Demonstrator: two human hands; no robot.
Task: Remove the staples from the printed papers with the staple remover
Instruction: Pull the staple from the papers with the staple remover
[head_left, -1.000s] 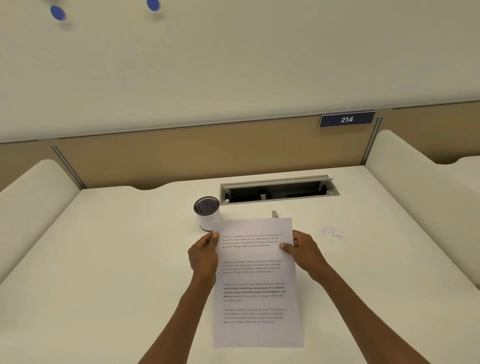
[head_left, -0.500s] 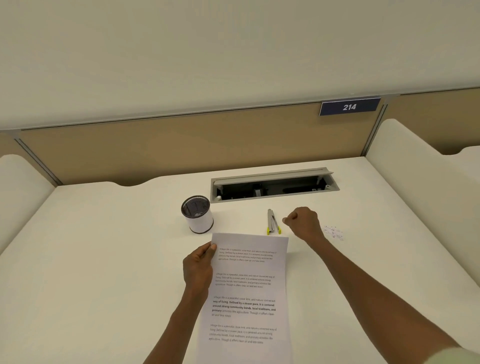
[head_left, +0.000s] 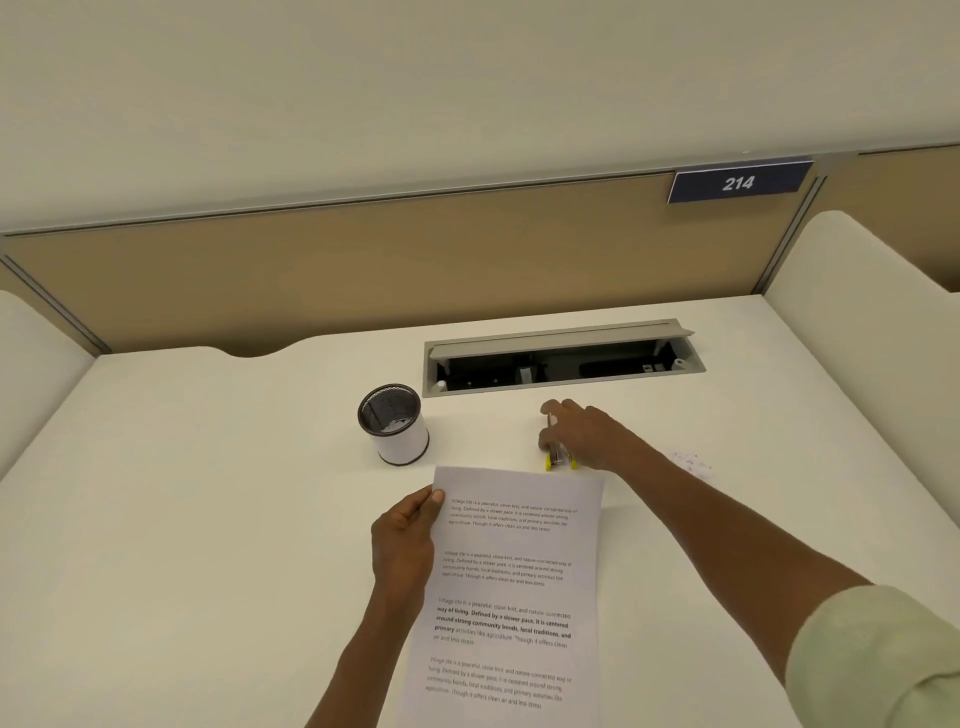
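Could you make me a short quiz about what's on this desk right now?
1. True or false: the left hand holds the printed papers by their left edge.
2. What is the right hand closing on? A) the mesh cup B) the staple remover C) the number sign
3. Fill in: the cup stands to the ___ of the staple remover.

Key: 1 true; 2 B; 3 left.
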